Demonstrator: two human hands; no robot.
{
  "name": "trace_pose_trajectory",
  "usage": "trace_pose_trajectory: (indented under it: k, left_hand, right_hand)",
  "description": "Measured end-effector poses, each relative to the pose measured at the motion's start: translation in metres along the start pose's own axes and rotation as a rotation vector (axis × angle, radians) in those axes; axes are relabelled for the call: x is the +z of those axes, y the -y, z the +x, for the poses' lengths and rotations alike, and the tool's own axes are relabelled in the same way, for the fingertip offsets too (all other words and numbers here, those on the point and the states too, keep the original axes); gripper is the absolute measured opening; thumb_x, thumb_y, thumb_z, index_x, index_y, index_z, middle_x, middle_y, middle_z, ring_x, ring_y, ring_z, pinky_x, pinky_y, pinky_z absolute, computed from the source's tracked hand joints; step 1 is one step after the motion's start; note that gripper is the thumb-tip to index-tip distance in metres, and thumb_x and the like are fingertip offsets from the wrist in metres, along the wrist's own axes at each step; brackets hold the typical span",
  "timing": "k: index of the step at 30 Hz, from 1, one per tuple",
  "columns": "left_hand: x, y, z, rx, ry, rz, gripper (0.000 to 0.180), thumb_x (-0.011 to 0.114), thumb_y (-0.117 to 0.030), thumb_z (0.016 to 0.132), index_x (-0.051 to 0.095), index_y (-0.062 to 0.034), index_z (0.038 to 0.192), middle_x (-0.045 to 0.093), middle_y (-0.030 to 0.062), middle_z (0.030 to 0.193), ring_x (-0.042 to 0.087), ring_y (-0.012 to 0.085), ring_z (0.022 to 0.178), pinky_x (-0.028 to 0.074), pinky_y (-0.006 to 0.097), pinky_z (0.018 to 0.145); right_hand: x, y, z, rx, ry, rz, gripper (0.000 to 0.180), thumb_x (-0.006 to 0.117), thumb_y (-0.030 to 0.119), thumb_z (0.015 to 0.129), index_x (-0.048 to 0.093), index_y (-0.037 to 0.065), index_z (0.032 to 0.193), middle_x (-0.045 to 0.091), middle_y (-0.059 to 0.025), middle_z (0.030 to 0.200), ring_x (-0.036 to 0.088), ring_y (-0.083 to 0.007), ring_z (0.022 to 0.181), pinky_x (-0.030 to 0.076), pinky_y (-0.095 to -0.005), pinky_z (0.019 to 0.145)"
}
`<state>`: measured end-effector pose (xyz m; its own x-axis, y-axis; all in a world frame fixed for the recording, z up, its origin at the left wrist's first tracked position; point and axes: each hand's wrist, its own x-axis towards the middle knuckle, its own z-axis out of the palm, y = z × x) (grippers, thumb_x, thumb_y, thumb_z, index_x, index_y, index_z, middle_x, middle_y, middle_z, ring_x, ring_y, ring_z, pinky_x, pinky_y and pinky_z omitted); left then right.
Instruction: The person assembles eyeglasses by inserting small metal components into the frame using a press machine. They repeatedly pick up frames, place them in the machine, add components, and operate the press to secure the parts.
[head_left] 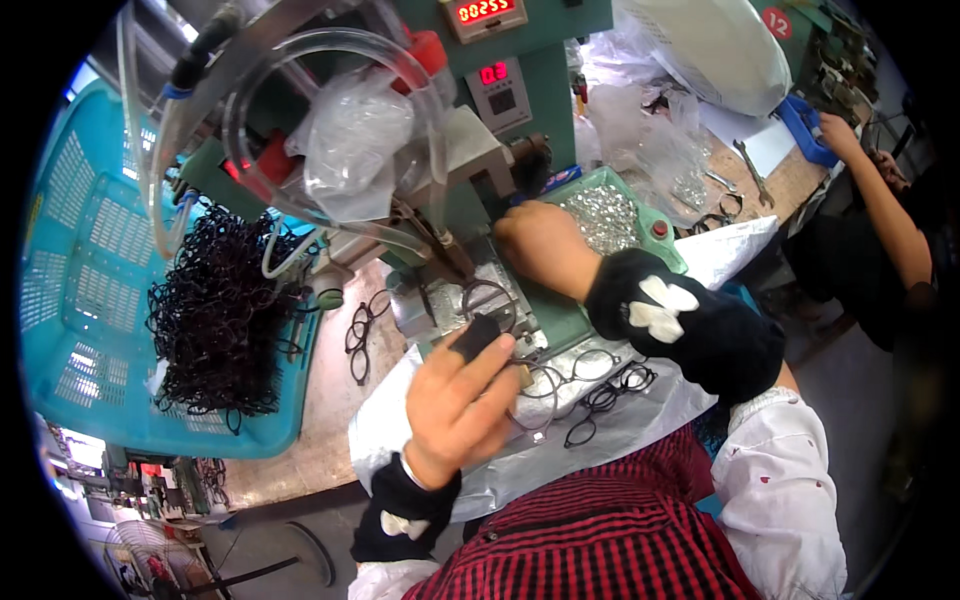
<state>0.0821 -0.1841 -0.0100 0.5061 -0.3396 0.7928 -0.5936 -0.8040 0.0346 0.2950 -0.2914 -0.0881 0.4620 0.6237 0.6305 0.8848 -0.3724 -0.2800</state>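
Note:
My left hand (462, 405), with black wrap on one finger, grips a dark round-rimmed eyeglass frame (489, 283) at the metal fixture (425, 312) of a green bench machine. One rim lies on the fixture under the machine's head; the other hangs toward me below my fingers. My right hand (545, 248) is closed beside the machine, at the left edge of a green tray (650, 210) of small shiny metal pieces (602, 215). Its fingertips are turned away, so what they hold, if anything, is hidden. Several loose eyeglass frames (603, 398) lie on the plastic sheeting near my body.
A blue basket (90, 290) heaped with dark eyeglass frames (225, 320) stands at the left. More frames (360, 340) lie between it and the machine. Clear hoses (330, 42) loop overhead. Wrenches (752, 172) lie at the far right, near another person's arm (885, 205).

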Motion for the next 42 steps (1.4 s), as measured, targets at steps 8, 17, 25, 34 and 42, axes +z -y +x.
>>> trace_pose_trajectory:
  k: [8, 17, 25, 34, 42]
  left_hand:
    - [-0.034, -0.038, -0.090, -0.661, -0.184, 0.100, 0.041, 0.064, 0.005, 0.080, 0.059, 0.0027, 0.120, 0.061, 0.0212, 0.124, 0.062, 0.0316, 0.109, 0.054, 0.041, 0.089]
    - [-0.086, 0.076, -0.069, -0.592, -0.162, 0.469, 0.018, 0.068, 0.006, 0.082, 0.070, -0.0018, 0.099, 0.067, 0.0133, 0.101, 0.063, 0.0300, 0.094, 0.049, 0.036, 0.084]
    - [-0.002, 0.165, -0.160, -0.615, 0.213, 0.612, 0.012, 0.062, 0.000, 0.071, 0.066, -0.0048, 0.082, 0.063, 0.0132, 0.094, 0.057, 0.0361, 0.087, 0.048, 0.045, 0.075]
    - [-0.044, 0.123, -0.107, -1.061, -0.362, -0.224, 0.006, 0.058, -0.002, 0.097, 0.055, -0.0015, 0.103, 0.064, 0.0044, 0.086, 0.061, 0.0112, 0.076, 0.046, 0.023, 0.069]
    - [-0.032, 0.059, -0.112, -1.378, -0.629, -0.696, 0.020, 0.061, 0.000, 0.095, 0.062, 0.0065, 0.114, 0.068, 0.0122, 0.107, 0.069, 0.0218, 0.097, 0.057, 0.032, 0.086]
  right_hand:
    - [0.025, -0.002, 0.015, -0.050, -0.009, -0.229, 0.009, 0.063, 0.013, 0.073, 0.068, 0.006, 0.071, 0.067, -0.0119, 0.082, 0.065, -0.0294, 0.083, 0.053, -0.0407, 0.069]
    - [-0.014, 0.010, 0.002, 0.115, -0.002, -0.039, 0.014, 0.068, 0.013, 0.078, 0.064, 0.010, 0.092, 0.066, -0.0132, 0.079, 0.065, -0.0343, 0.077, 0.053, -0.0448, 0.068]
    - [-0.082, 0.032, -0.039, 0.554, -0.066, 0.480, 0.015, 0.071, 0.006, 0.083, 0.071, -0.001, 0.096, 0.070, -0.0107, 0.085, 0.065, -0.0186, 0.074, 0.050, -0.0296, 0.071]
    - [-0.121, 0.065, -0.049, 0.444, -0.152, 0.576, 0.012, 0.067, -0.002, 0.078, 0.071, 0.000, 0.089, 0.069, -0.0102, 0.087, 0.065, -0.0223, 0.083, 0.049, -0.0316, 0.078]
    - [-0.063, 0.090, 0.000, 0.416, -0.304, 0.782, 0.039, 0.068, 0.003, 0.078, 0.061, -0.003, 0.116, 0.067, -0.0099, 0.086, 0.065, -0.0218, 0.086, 0.049, -0.0330, 0.082]
